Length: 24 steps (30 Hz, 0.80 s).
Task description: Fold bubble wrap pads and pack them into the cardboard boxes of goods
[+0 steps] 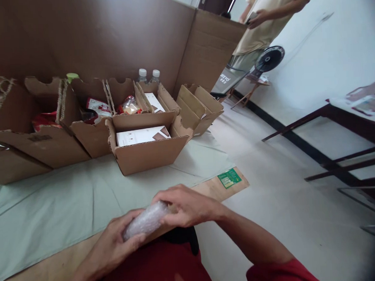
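Note:
Close to my body, above the table's front edge, I hold a bundle of clear bubble wrap (147, 220) in both hands. What lies inside the wrap cannot be made out. My left hand (119, 238) is closed round its left end, with the thumb along the near side. My right hand (186, 207) grips the right end between thumb and fingers. Beyond my hands a cardboard box (149, 156) stands on the pale green cloth (99, 194), with a white printed box (140, 136) inside it.
Several open cardboard bins (44, 142) line the back, holding packets and bottles, before a tall cardboard panel (93, 41). A green label (229, 178) marks the wooden table's right corner. Farther right are a fan (269, 59), a dark table (354, 120) and a standing person (269, 21).

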{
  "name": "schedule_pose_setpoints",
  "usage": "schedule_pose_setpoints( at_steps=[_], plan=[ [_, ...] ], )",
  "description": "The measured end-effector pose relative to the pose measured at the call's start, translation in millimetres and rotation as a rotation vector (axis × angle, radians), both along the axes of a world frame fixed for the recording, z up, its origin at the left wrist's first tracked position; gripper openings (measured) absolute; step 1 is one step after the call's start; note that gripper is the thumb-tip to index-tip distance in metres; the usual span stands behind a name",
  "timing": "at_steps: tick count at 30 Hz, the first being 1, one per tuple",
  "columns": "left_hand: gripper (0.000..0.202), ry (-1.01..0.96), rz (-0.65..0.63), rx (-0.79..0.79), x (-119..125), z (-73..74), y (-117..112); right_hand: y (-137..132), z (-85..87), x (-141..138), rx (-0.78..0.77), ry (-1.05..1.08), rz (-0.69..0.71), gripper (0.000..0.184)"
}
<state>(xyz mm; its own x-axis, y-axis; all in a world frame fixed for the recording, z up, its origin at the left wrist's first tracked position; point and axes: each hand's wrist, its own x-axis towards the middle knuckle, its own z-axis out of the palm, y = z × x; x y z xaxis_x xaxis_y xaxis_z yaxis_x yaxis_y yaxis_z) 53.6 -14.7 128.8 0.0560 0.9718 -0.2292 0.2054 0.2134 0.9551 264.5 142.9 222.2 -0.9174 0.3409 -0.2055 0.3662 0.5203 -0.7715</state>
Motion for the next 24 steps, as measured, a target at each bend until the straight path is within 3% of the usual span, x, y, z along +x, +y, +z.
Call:
schedule_pose_setpoints(
  at_steps=[4,7,10,12,15,17,19,24],
  plan=[
    [0.061,-0.147,0.297,0.013,-28.8,-12.9,25.3,49.2,51.2,12.1,-0.113,0.382,-0.277,0.024],
    [0.071,-0.142,0.525,-0.041,-40.8,-28.4,45.1,102.1,73.0,9.1,-0.18,0.57,-0.524,0.032],
    [0.074,-0.138,0.592,-0.049,-41.8,-39.5,54.7,145.8,78.1,-1.7,-0.08,0.394,-0.701,0.033],
    [0.071,-0.14,0.59,-0.03,-40.6,-43.8,54.9,160.6,79.5,-9.2,0.182,0.162,-0.774,0.024],
    [0.068,-0.133,0.568,-0.017,-40.1,-48.8,52.0,160.7,86.8,-21.0,0.723,-0.251,-0.706,0.018],
    [0.067,-0.115,0.552,-0.014,-40.7,-52.2,50.9,152.5,94.5,-30.9,0.952,-0.477,-0.608,0.026],
    [0.066,-0.083,0.539,-0.01,-41.2,-55.4,51.0,144.6,101.5,-42.2,1.022,-0.615,-0.519,0.032],
    [0.064,-0.017,0.512,-0.023,-41.1,-57.6,51.7,143.9,103.6,-62.1,0.908,-0.724,-0.334,0.031]
  ],
)
